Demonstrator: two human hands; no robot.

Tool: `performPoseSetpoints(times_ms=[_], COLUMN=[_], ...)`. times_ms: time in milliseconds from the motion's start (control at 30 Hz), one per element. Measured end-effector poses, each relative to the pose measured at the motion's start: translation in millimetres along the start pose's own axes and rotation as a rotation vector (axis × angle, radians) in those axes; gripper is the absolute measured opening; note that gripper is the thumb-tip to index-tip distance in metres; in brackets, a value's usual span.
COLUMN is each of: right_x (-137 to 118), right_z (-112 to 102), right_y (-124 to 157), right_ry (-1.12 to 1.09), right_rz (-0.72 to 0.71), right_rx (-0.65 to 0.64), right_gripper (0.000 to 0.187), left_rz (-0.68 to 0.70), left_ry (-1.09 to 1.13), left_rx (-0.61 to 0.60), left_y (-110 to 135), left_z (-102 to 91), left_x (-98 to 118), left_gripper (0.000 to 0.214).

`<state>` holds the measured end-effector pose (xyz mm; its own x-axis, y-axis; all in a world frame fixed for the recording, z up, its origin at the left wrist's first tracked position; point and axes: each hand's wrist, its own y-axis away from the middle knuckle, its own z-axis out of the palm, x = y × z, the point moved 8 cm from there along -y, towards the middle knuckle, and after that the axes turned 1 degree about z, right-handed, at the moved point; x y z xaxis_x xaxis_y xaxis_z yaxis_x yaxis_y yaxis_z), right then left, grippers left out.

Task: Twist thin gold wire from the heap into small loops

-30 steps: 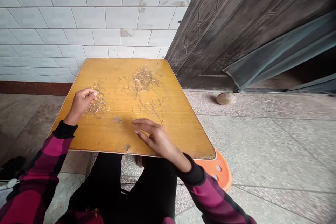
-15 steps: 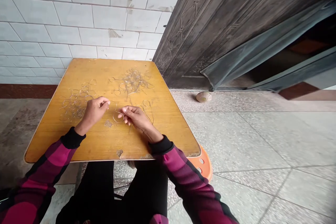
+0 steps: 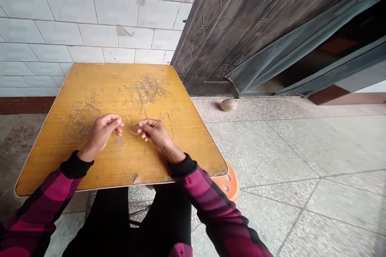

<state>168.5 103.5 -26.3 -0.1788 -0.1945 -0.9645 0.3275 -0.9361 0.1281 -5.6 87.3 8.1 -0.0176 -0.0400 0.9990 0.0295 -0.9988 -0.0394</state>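
Between the thumb and fingers of my right hand (image 3: 154, 131) is a thin bent wire (image 3: 130, 128). Its curved part sticks out to the left, towards my other hand. My left hand (image 3: 106, 129) is closed in a pinch just left of that wire, and a small gap shows between its fingertips and the wire. Whether anything fine sits in that pinch cannot be made out. Beside my left hand lies a loose heap of looped wires (image 3: 80, 118). Further back, a second pile of wires (image 3: 149, 88) lies tangled. A single looped wire (image 3: 165, 115) rests behind my right hand.
The wires lie on a yellow wooden table (image 3: 187, 160) with chipped spots. White wall tiles (image 3: 117, 14) stand behind it, and a dark carved door (image 3: 208, 44) is at the right. An orange stool (image 3: 232, 184) shows under the right corner. A roundish object (image 3: 228, 105) lies on the floor.
My left hand has come slightly away from the wire, which it seemed to touch before. The wire in my right hand has turned, its loop now more open. The view has shifted a little.
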Motion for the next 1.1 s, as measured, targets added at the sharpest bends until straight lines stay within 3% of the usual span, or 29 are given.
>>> performPoseSetpoints(times_ms=[167, 267, 400, 500, 800, 1100], right_x=[-11.8, -17.1, -20.5, -23.5, -23.7, -23.3], right_z=[-3.3, 0.5, 6.9, 12.5, 18.8, 28.8], right_y=[4.9, 7.5, 8.7, 10.5, 12.0, 16.0], right_ry=[0.237, 0.340, 0.417, 0.480, 0.611, 0.661], right_rz=[-0.079, -0.122, -0.173, -0.208, -0.259, -0.255], right_rx=[0.017, -0.030, -0.102, -0.163, -0.266, -0.350], right_gripper=[0.030, 0.030, 0.028, 0.027, 0.025, 0.017], left_rz=[0.099, 0.154, 0.049, -0.048, -0.227, -0.287], left_ry=[-0.270, -0.427, -0.475, -0.399, -0.230, -0.300], left_rx=[-0.093, -0.238, -0.515, -0.631, -0.677, -0.681], left_y=[-3.0, -1.8, 6.7, 13.5, 22.4, 24.8], left_z=[1.6, 13.4, 33.5, 42.0, 52.3, 53.7], left_x=[2.0, 6.4, -2.7, -8.7, -13.3, -27.7], left_gripper=[0.021, 0.017, 0.017, 0.017, 0.016, 0.015])
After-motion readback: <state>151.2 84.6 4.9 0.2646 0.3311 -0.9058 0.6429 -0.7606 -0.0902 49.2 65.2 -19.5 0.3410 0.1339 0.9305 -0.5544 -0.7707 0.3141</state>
